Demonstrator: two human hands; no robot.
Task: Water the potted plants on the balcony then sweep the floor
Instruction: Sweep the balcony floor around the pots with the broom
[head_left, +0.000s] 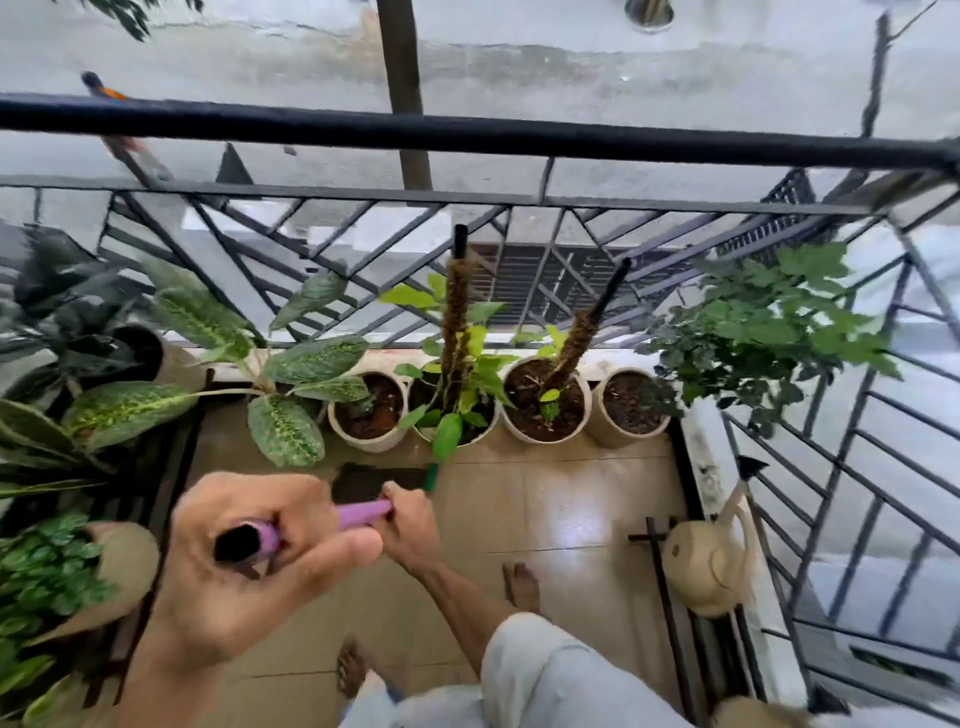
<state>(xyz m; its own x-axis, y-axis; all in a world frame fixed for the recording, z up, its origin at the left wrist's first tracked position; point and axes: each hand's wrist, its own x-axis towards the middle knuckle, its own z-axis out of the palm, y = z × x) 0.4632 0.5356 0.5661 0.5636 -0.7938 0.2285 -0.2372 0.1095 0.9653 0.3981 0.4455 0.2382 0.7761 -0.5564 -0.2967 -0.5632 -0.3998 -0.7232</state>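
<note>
closest to the camera, at about 7 o'clock, the left hand (244, 561) wraps its fingers around the top end of a purple broom handle (358, 513), whose dark open end faces the lens. just past it, toward the centre, the right hand (408, 525) grips the same handle lower down, fingers curled round it, the forearm running back to a pale sleeve (550, 675) at 5 o'clock. beyond the right hand a dark broom head (363, 480) with a green part rests on the tiled floor (545, 499). two bare feet stand on the tiles, one at 6 o'clock, one nearer the centre.

at 4 o'clock a beige watering can (711, 561) sits on the pale ledge by the right-hand rail, spout pointing up and away. at 8 o'clock a small-leaved green plant (47, 577) fills a tan pot, and above it, at 9 o'clock, long speckled leaves (291, 426) spread over the floor edge.

farther off, around 12 o'clock, a row of pale round pots (545, 405) with dark soil stands against the railing; two hold tall moss poles (457, 322) with yellow-green leaves. at 2 o'clock a leafy green shrub (769, 322) rises from the rightmost pot. behind it all runs the black metal railing (467, 135), and beyond it a grey street far below.
</note>
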